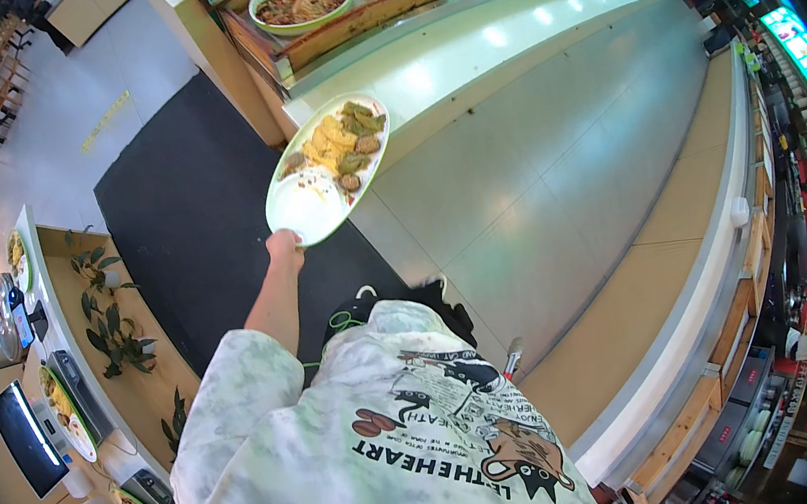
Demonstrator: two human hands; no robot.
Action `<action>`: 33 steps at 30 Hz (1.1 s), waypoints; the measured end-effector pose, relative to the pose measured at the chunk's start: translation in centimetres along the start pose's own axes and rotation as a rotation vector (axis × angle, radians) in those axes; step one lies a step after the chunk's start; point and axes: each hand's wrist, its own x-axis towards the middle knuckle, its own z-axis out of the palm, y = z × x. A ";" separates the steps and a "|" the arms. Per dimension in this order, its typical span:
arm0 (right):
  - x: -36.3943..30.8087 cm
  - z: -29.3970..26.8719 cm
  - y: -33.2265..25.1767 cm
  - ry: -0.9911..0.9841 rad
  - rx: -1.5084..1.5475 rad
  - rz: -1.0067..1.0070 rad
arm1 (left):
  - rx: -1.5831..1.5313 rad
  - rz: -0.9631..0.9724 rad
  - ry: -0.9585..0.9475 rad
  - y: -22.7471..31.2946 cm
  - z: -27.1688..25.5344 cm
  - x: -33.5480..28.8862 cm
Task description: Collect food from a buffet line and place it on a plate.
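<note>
My left hand (pixel 286 250) reaches forward, its fingers closed on the near rim of a large oval white plate (pixel 313 211) with a green edge. On the plate lies food (pixel 332 142): yellow egg-like pieces, green pepper-like pieces and brown round lumps, mostly toward the far end. The near end looks white and mostly uncovered. The plate is in the air, just short of the white counter's corner. No part of my right hand shows. Beside my shirt, on the right, pokes out a thin thing with a greyish end and a red part (pixel 512 357); what holds it is hidden.
Ahead, a wood-framed serving counter (pixel 460 54) carries several food bowls (pixel 302 2). A black mat (pixel 192 207) covers floor on the left. Beside it stand potted plants (pixel 119 339) and a counter with screens (pixel 28 439) and plates (pixel 65 409). Another long counter (pixel 684 359) runs along the right.
</note>
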 end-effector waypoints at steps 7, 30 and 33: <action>1.1 -3.1 -0.2 -0.130 0.102 0.078 | 0.195 0.023 -0.022 0.4 0.5 -2.2; -0.4 -3.8 -31.2 -0.350 -0.346 -0.997 | 0.613 0.098 0.027 -6.3 -3.3 -1.4; -4.4 -2.5 -34.8 -0.375 -0.505 -1.121 | 0.839 0.119 0.038 -8.4 -4.5 -2.3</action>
